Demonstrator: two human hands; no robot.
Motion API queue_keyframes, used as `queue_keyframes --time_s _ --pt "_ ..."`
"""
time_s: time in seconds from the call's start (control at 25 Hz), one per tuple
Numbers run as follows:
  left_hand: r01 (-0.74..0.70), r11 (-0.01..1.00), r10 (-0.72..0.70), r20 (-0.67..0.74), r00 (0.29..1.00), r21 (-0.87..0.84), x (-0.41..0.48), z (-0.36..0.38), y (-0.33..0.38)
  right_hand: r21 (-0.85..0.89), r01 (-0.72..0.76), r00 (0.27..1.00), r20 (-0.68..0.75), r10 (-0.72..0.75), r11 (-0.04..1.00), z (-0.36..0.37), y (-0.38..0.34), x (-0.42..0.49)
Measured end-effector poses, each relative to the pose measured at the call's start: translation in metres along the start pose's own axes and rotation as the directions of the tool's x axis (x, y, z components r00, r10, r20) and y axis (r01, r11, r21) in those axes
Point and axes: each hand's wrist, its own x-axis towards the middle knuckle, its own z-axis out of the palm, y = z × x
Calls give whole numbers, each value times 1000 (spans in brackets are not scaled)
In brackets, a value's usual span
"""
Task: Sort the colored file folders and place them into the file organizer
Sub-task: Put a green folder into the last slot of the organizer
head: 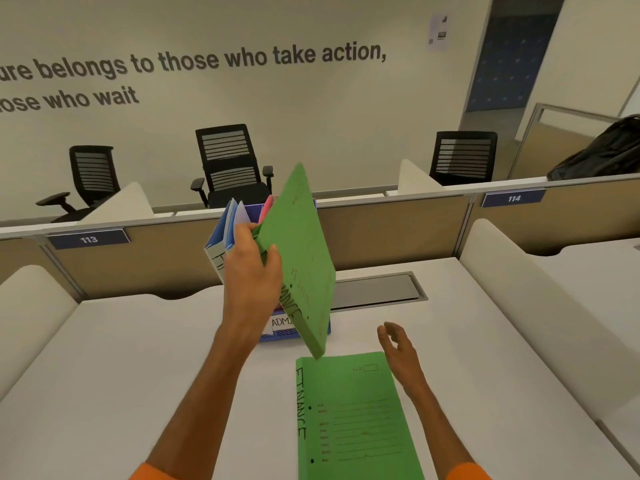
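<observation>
My left hand (254,268) grips a green folder (301,258) by its left edge and holds it tilted in the air in front of the file organizer (304,336). The blue organizer stands on the desk behind it, mostly hidden, with a white label reading "ADM". Blue folders (228,225) stand in its left part and a pink folder (266,207) shows behind the green one. A second green folder (353,420), marked "FINANCE", lies flat on the desk close to me. My right hand (398,351) hovers with relaxed fingers just above that folder's top right corner, holding nothing.
The white desk (138,358) has a grey cable hatch (377,289) behind the organizer and padded dividers on both sides. A beige partition (391,230) with plates 113 and 114 runs along the back. Black office chairs stand beyond it, and a black bag (602,150) sits at the far right.
</observation>
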Motion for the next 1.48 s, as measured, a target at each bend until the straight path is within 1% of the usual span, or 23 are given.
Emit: queue_keyframes --time_s 0.08,0.16,0.28,0.4,0.52,0.68,0.76,0.88,1.04,1.2,1.48 --pt "-28 1000 28 -35 999 0 14 0 4 -115 -49 999 -8 49 992 1 26 -13" --pt "-37 999 38 -45 998 18 26 1 6 -250 -111 994 -26 108 962 0 55 -29" --pt "-56 993 66 -89 994 102 38 4 11 -395 -142 990 -47 135 908 -8 98 -52" --pt "-72 983 98 -154 983 166 48 5 15 -550 -67 997 -1 79 833 -14 128 -68" --pt "-50 976 94 -202 975 213 59 6 14 -625 11 999 44 21 781 -14 138 -75" --pt "-63 966 116 -200 973 251 78 22 13 -739 36 998 58 11 673 -12 142 -78" --pt "-66 964 112 -172 979 256 89 35 9 -772 37 998 57 11 634 -11 142 -78" --pt "-59 965 93 -120 988 256 100 57 -1 -792 40 998 62 16 609 -11 142 -78" --pt "-51 950 80 -80 994 309 103 85 -20 -787 46 997 76 23 615 -12 142 -78" --pt "-24 957 42 -58 997 289 99 105 -41 -775 48 996 86 30 630 -13 142 -78" --pt "-1 953 21 -61 998 303 92 126 -68 -787 56 996 83 15 614 -13 142 -79"
